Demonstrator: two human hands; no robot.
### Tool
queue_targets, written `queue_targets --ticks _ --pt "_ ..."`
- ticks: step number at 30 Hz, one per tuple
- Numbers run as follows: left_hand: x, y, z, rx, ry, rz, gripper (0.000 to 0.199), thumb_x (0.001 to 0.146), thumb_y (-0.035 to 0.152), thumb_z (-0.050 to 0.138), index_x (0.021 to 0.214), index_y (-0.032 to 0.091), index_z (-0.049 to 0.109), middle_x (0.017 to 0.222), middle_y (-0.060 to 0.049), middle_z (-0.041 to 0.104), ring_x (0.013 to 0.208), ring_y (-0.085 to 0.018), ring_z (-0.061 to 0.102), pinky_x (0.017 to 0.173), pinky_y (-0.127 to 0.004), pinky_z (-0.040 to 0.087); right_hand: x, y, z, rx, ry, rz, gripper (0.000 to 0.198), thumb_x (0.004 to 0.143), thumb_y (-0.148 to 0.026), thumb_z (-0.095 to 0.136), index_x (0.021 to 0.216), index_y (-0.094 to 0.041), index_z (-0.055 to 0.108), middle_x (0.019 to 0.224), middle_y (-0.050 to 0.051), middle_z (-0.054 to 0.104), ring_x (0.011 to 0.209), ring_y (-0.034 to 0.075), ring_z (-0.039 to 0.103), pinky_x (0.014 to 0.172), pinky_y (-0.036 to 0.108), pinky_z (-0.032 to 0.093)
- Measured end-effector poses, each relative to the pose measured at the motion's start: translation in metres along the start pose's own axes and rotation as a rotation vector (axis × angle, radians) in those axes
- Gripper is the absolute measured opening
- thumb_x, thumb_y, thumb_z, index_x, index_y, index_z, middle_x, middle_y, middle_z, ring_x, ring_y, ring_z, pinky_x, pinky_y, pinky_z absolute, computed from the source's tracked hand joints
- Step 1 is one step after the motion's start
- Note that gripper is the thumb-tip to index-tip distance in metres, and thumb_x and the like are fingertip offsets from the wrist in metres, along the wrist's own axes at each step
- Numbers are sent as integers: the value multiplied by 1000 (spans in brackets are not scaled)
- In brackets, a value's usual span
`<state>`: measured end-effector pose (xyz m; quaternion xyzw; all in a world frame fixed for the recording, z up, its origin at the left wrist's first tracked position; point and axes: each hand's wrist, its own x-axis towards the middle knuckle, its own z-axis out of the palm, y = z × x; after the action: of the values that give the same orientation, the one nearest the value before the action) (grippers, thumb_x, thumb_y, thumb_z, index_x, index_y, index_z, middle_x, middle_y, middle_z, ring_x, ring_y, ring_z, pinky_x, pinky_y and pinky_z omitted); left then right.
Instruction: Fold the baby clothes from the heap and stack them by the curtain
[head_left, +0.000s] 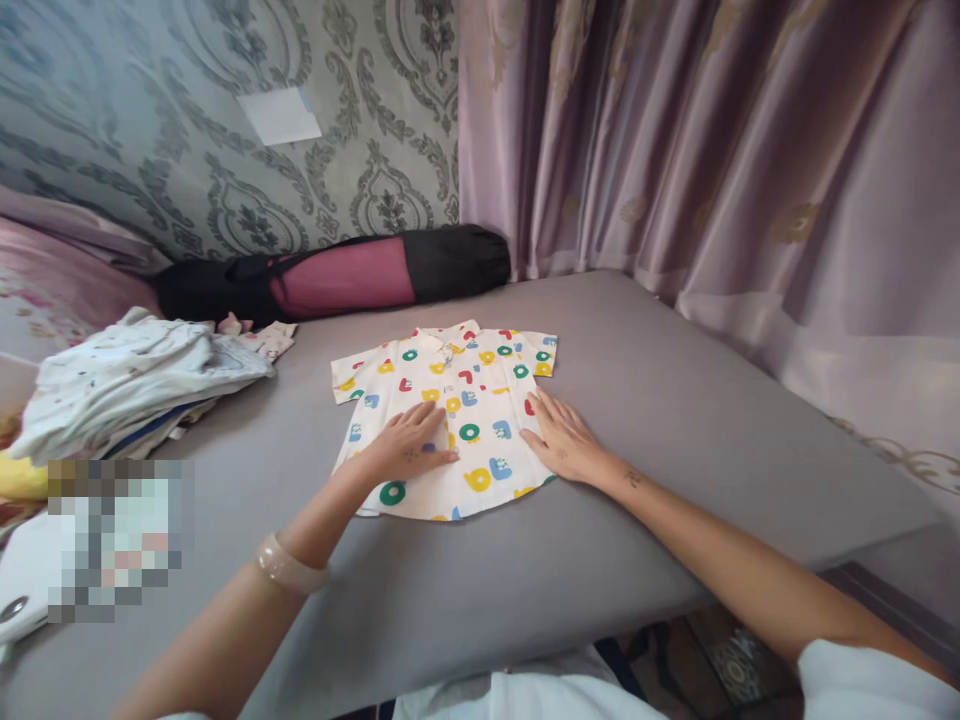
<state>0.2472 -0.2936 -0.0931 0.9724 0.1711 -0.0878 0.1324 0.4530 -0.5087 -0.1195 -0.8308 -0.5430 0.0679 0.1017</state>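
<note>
A small white short-sleeved shirt (480, 400), printed with green, yellow, red and blue letter-like shapes, lies spread flat with its collar pointing away from me. My left hand (411, 440) rests palm down on the left half of its front, fingers stretched out and thumb toward the middle. At the shirt's right side edge, my right hand (561, 438) lies flat, its thumb on the cloth and its fingers along the border. Neither hand grips anything. Under the shirt is a grey sheet (645, 400).
A pile of folded clothes (142, 370) sits at the left, with a partly blurred white object (34, 570) nearer me. Along the patterned wall lies a long black and dark pink bag (341, 275). Mauve curtains (675, 130) hang at the back right. The sheet's front edge is close to me.
</note>
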Motion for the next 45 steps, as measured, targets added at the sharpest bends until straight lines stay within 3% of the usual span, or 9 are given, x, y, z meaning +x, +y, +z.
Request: queue_targets --ticks 4,7,10,14,18,28,33,40,45 --pt "20 -1 -31 -68 -69 25 70 71 71 58 124 26 61 132 -12 58 117 -33 57 95 -39 44 -3 2 1 -30 25 140 68 97 -46 27 149 -2 30 158 21 23 145 32 25 117 44 23" --pt "44 5 -53 -105 -123 -125 53 64 67 66 95 26 72 110 -11 69 96 -31 64 83 -37 48 -4 2 1 -36 47 148 64 97 -42 29 147 -3 35 156 20 29 144 31 26 117 44 22" --pt "75 18 -67 -9 -123 -261 39 65 59 68 77 22 72 98 -13 72 88 -32 66 76 -38 49 -4 4 3 0 113 136 55 97 -39 33 140 -7 45 152 18 37 140 31 33 113 42 28" --pt "118 47 -67 48 -2 -138 26 81 42 59 89 21 72 105 -11 72 96 -28 66 79 -33 49 -1 11 7 63 250 158 35 96 -34 41 117 -14 60 134 15 54 119 27 51 99 38 39" --pt "156 82 -54 -33 55 5 25 87 34 56 104 21 69 107 -7 72 99 -22 65 83 -28 48 0 15 10 63 330 198 19 91 -32 52 99 -18 62 109 10 61 100 26 55 86 36 39" --pt "213 141 -30 -63 143 -67 47 85 49 62 115 13 64 126 -17 60 120 -29 56 93 -32 47 -5 16 5 148 266 224 18 88 -29 57 72 -20 58 99 7 59 91 22 56 79 33 38" --pt "226 148 -23 -102 166 -148 49 79 43 70 116 12 63 130 -18 55 125 -31 50 97 -34 46 -4 16 2 235 214 200 18 92 -29 54 77 -20 59 95 6 61 85 19 59 76 30 40" --pt "237 143 -22 -166 181 -152 22 81 20 62 101 15 69 123 -17 61 115 -29 59 92 -35 49 -7 2 -14 456 69 338 18 95 -35 46 102 -22 57 82 2 70 78 20 65 63 27 37" --pt "238 136 -27 -276 212 -203 20 77 9 59 93 14 69 111 -17 69 110 -30 64 89 -36 51 -10 -1 -19 485 27 352 51 88 -35 57 134 -21 42 97 5 72 94 27 66 70 32 41"
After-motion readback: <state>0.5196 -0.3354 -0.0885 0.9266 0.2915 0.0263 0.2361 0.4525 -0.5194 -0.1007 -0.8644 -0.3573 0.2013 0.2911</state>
